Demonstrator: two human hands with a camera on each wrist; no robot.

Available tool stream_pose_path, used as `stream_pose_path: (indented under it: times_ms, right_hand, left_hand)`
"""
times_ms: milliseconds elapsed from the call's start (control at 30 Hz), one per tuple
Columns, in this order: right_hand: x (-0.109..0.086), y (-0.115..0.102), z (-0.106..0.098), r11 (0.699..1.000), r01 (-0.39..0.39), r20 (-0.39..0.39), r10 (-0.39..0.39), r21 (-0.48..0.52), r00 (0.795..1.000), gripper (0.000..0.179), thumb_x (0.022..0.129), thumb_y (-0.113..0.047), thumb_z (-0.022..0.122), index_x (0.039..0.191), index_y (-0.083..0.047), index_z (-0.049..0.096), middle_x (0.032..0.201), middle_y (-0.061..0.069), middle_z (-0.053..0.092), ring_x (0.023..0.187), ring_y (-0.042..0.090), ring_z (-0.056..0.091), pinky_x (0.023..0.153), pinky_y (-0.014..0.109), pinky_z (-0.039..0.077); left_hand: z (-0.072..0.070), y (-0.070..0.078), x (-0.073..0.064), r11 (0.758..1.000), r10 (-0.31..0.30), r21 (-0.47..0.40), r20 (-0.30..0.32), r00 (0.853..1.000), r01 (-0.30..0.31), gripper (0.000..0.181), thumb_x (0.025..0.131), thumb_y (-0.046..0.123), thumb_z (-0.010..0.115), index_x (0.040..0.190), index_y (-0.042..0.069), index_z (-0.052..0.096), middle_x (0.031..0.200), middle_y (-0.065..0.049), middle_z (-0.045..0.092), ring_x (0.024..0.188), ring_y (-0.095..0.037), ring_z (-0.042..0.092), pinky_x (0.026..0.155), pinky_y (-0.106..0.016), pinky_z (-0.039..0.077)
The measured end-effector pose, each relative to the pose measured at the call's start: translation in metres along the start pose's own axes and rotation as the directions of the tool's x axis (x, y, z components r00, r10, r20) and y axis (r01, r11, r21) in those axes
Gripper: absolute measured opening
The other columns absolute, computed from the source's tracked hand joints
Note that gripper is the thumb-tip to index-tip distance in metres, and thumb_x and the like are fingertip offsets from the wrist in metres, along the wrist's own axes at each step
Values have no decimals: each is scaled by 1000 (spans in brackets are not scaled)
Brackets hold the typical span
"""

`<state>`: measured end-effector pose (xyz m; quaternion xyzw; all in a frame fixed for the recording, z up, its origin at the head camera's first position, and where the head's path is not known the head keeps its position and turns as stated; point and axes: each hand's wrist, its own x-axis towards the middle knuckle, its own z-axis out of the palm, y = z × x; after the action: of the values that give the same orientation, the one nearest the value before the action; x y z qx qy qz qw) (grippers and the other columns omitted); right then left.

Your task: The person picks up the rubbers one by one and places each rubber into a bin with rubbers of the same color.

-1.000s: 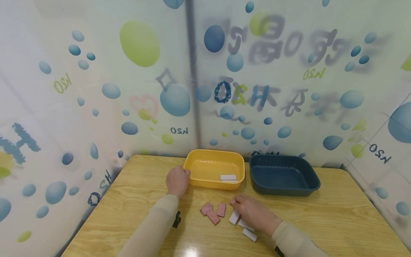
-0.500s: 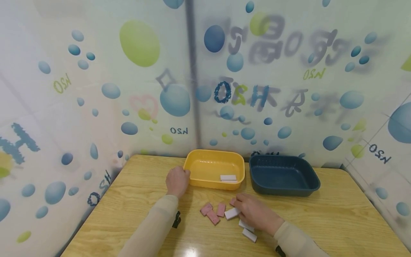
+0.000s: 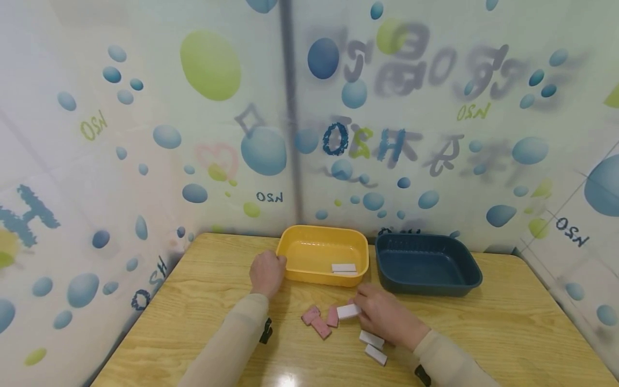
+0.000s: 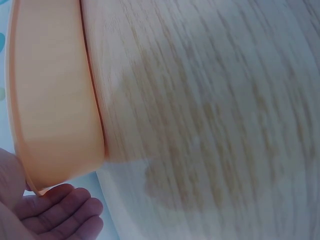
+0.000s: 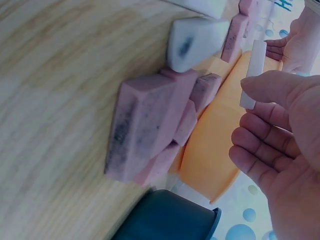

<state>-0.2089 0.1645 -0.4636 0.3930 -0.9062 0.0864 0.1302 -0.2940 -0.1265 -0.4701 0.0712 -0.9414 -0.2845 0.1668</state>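
My left hand point(image 3: 267, 273) holds the left end of the yellow basin point(image 3: 297, 275) by its rim. In the left wrist view its thumb and fingers lie on either side of that rim. My right hand point(image 3: 387, 317) pinches a small white rectangular block point(image 3: 349, 311) between thumb and fingers, raised above the pink blocks point(image 3: 321, 327). In the right wrist view the pinched white block point(image 5: 254, 70) stands out against the yellow basin point(image 5: 212, 145). Two more white blocks point(image 3: 375, 355) lie beside my right hand. Inside the yellow basin rest white blocks point(image 3: 344, 267).
A dark blue basin point(image 3: 430, 290) stands to the right of the yellow one, near the back of the wooden table point(image 3: 527, 322). Behind the table hangs a patterned curtain point(image 3: 309, 177). Smudged pink blocks point(image 5: 142, 120) show close up in the right wrist view.
My right hand has picked up a white block from the table and moved it slightly up towards the yellow basin. My left hand has stayed at the basin's rim.
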Motion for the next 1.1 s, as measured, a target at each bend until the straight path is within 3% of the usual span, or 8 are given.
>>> stream_pose_path:
  times_ms: [300,467,700,1100]
  right_hand:
    - [5,1,-11,1000,-19,-38,19,-1,999,12,90,-15,79,93,-8,70,95,1,60,85,13,55,76,32,54]
    - [8,5,-13,999,-24,-95,20,-35,995,10,87,-9,78,94,-6,70,99,5,62,89,16,58,79,34,56]
    - [13,12,-18,995,9,-198,-29,-101,980,13,82,-7,79,91,-4,70,94,6,59,83,17,55,73,32,55]
    - [20,17,-22,992,-116,-169,107,-43,980,14,88,-9,79,98,-4,71,99,6,59,91,19,56,80,36,56]
  left_hand:
    - [0,-1,0,1000,12,2,-7,1000,-12,37,89,11,57,54,11,47,53,-3,45,50,-17,42,43,-30,34]
    - [1,-2,1,1000,17,4,-8,1000,-17,36,90,11,56,55,10,48,53,-3,46,50,-17,42,43,-31,34]
    - [1,-2,0,1000,15,10,-7,1000,-15,36,91,13,57,56,10,50,54,-4,48,50,-18,44,44,-31,36]
    - [2,-3,1,999,43,33,-36,998,-42,36,89,11,58,53,10,49,52,-3,47,49,-18,43,43,-31,35]
